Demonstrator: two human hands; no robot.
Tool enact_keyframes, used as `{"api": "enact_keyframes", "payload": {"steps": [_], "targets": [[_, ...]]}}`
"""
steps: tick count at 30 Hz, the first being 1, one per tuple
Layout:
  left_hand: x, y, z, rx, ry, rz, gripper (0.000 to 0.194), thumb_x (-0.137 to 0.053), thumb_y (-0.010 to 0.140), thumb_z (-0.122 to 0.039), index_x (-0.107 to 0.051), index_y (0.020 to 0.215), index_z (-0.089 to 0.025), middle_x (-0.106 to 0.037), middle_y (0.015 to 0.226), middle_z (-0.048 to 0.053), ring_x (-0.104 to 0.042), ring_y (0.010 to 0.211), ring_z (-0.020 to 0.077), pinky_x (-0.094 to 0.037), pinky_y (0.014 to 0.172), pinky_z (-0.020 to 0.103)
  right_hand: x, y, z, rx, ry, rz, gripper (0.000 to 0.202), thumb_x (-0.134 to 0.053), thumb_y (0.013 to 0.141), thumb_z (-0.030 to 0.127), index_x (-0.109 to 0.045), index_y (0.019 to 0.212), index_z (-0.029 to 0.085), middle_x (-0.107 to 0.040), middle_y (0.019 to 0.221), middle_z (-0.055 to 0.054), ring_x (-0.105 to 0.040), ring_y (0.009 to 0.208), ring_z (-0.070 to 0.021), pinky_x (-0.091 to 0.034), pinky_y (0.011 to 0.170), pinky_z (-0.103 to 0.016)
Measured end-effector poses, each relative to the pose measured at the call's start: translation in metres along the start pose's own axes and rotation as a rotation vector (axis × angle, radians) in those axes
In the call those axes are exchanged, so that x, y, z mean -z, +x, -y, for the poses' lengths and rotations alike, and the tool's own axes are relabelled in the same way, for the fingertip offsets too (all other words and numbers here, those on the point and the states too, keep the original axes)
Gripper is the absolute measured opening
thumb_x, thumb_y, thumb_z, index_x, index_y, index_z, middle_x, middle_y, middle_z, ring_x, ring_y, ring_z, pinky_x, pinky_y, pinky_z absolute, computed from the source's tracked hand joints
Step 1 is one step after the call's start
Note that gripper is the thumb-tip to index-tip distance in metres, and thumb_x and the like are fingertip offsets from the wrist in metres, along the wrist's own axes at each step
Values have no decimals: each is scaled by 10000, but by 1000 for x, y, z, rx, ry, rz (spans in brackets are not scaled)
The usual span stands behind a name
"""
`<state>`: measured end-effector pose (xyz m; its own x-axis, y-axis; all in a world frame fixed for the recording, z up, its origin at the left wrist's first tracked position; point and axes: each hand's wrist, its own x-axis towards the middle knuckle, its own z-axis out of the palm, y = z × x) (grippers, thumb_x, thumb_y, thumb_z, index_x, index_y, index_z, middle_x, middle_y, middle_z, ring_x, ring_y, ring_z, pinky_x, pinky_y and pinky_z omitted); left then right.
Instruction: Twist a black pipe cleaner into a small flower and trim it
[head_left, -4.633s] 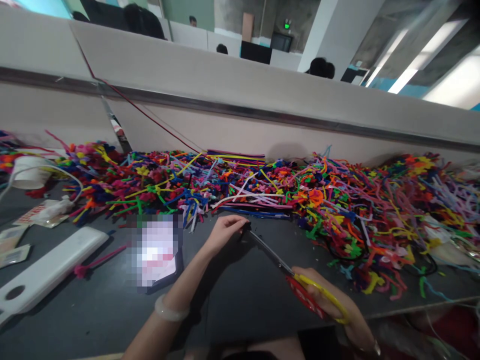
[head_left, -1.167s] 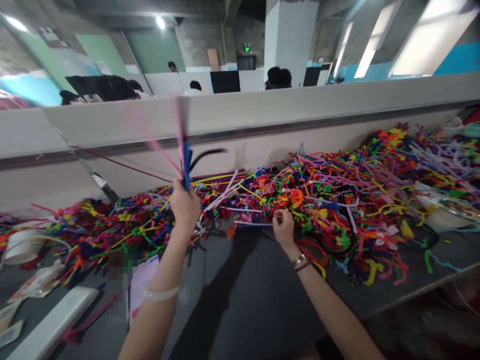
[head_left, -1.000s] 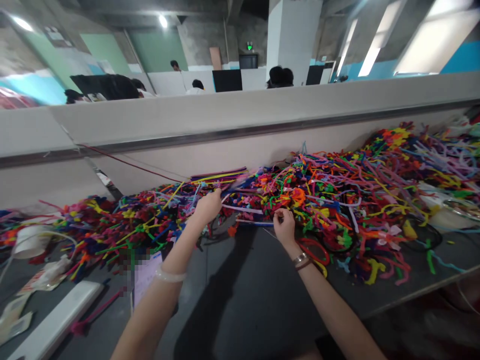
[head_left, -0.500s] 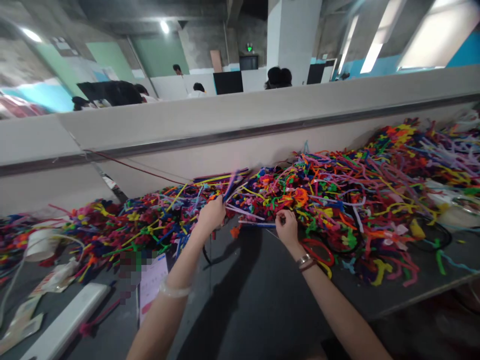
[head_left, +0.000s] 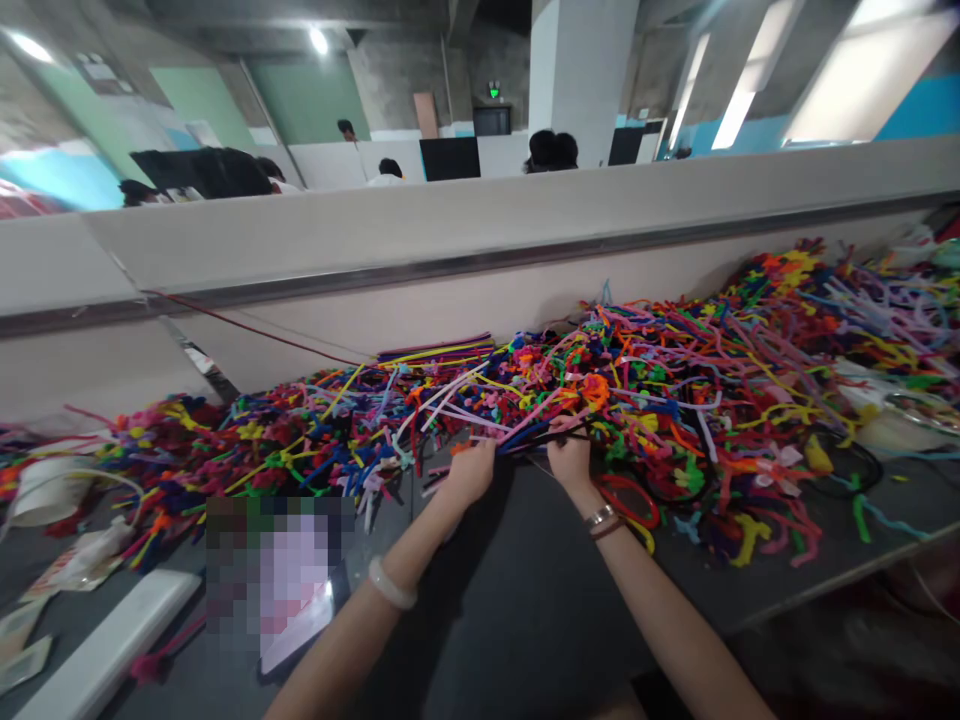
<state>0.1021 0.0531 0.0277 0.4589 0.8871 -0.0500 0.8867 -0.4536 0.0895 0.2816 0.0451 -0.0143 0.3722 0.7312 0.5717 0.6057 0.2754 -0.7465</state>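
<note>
My left hand point(head_left: 474, 470) is closed around a small bundle of pipe cleaners point(head_left: 525, 438), pink, blue and dark ones, that stick out to the right. Just beside it, my right hand point(head_left: 571, 460) has its fingers curled on the dark strands of the same bundle, so the stems span the short gap between both hands. Behind the hands spreads a long heap of pipe cleaners point(head_left: 652, 360) in many colours, some loose, some twisted into knotted shapes. Pale lilac stems point(head_left: 454, 405) lie on the heap beyond my left hand.
A low partition point(head_left: 337, 240) runs behind the heap. On the left are a white cup point(head_left: 49, 492), a long white bar point(head_left: 112, 640) and a partly blurred phone point(head_left: 300, 645). A red ring point(head_left: 630, 498) lies by my right wrist. People sit beyond the partition.
My left hand has come right and down, bringing its pipe cleaners from pointing up and away to lying across toward my right hand. The right hand has stayed nearly in place and now grips them.
</note>
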Motion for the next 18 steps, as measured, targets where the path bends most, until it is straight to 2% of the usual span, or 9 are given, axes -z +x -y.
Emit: {"api": "enact_keyframes", "payload": {"steps": [5, 9, 12, 14, 16, 18], "targets": [[11, 27, 22, -27, 12, -92, 335, -309, 789, -53, -432, 1096, -108, -530, 1072, 170, -523, 1018, 256, -444, 779, 375, 0, 0, 7, -39, 130, 53, 148, -495, 697, 161, -568, 825, 161, -593, 859, -81, -523, 846, -209, -390, 840, -372], [15, 30, 24, -58, 3, -146, 402, -377, 781, -96, -371, 1182, -125, -459, 1195, 145, -443, 1119, 236, -406, 864, 356, 1, 0, 12, -123, 286, 135, 181, -527, 733, 244, -584, 883, 158, -612, 849, -67, -548, 823, -198, -425, 772, -340], [17, 19, 22, -73, -19, -193, 506, -444, 793, -247, -285, 1262, -144, -389, 1278, 143, -360, 1191, 254, -349, 928, 398, -1, 1, 10, -228, 419, 200, 236, -492, 781, 324, -576, 918, 151, -602, 674, -23, -553, 628, -158, -444, 608, -290], [20, 4, 22, -84, -110, -283, 666, -527, 738, -369, -233, 1298, -162, -343, 1315, 149, -317, 1216, 282, -318, 948, 433, -3, 3, 8, -299, 503, 230, 262, -485, 786, 357, -565, 923, 148, -580, 587, 4, -526, 528, -135, -419, 519, -257], [22, -17, 24, -76, -179, -334, 761, -571, 694, -421, -215, 1307, -146, -340, 1314, 156, -317, 1213, 282, -312, 959, 417, -5, 4, 5, -356, 579, 249, 255, -516, 764, 369, -554, 892, 151, -595, 588, 7, -509, 488, -119, -396, 476, -237], [22, -39, 28, -53, -224, -322, 699, -575, 701, -372, -269, 1279, -125, -392, 1269, 153, -365, 1177, 259, -330, 952, 375, -6, 4, 3, -399, 653, 260, 243, -540, 743, 361, -526, 888, 166, -644, 716, -16, -521, 502, -108, -402, 481, -232]]}}
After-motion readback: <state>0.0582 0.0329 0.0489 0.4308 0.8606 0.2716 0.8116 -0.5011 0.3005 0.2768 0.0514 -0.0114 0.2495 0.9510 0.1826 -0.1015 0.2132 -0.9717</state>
